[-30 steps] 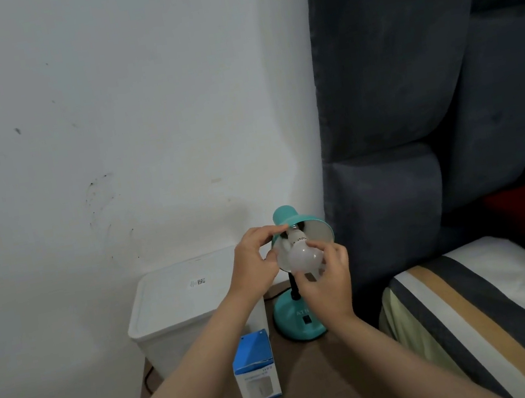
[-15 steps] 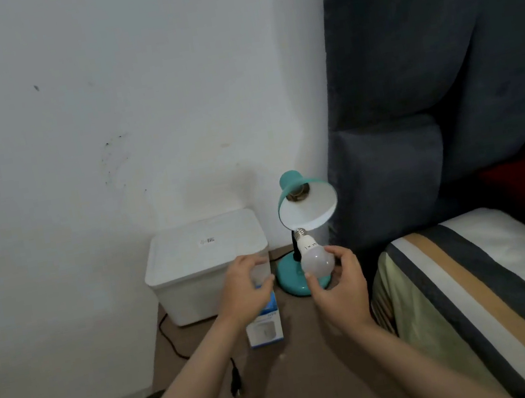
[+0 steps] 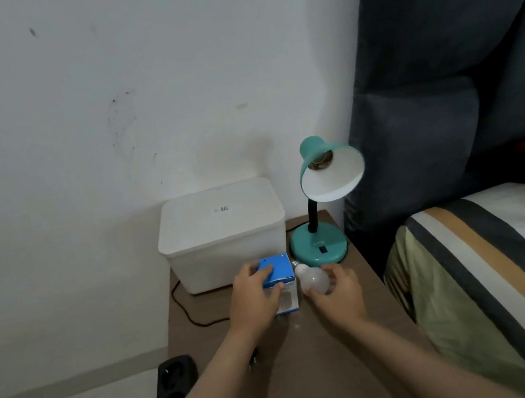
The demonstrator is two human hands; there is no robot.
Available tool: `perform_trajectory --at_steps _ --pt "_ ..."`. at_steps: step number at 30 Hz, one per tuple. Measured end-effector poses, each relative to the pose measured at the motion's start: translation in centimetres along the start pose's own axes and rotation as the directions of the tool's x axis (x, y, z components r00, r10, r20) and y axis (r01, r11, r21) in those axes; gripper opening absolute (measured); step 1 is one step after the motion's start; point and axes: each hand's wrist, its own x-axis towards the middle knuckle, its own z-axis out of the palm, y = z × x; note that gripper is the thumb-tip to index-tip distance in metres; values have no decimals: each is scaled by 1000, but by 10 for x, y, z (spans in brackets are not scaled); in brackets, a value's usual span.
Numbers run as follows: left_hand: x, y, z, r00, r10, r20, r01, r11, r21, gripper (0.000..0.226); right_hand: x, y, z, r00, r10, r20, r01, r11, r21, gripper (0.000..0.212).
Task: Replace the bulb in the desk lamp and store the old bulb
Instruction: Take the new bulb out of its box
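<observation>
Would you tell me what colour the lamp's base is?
Teal, like the shade; the lamp base shows in the head view.

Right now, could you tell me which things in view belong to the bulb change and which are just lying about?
Part of the job:
- desk lamp, socket empty
- bulb, held by right hand
- blue bulb box, gripped by left hand

Just lying about:
- white lidded bin
- power strip
- bed

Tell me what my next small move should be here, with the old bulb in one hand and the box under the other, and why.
Probably set the old bulb down on the table, freeing your right hand. Your left hand already grips the blue box, which looks closed, and opening it likely needs both hands. The lamp socket sits empty, ready for the new bulb.
</observation>
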Motion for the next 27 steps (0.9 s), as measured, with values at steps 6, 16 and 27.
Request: perform_trajectory --at_steps 6,16,27 --pt "-2 -3 5 999 6 -41 -8 999 -47 45 11 1 14 997 74 15 -73 995 -71 44" --pt "-4 3 6 999 -15 -35 13 999 -41 44 13 2 12 994 102 37 -98 991 -96 47" --pt "-14 12 14 975 -158 -158 130 976 -173 56 -8 -29 -3 955 -285 84 278 957 81 28"
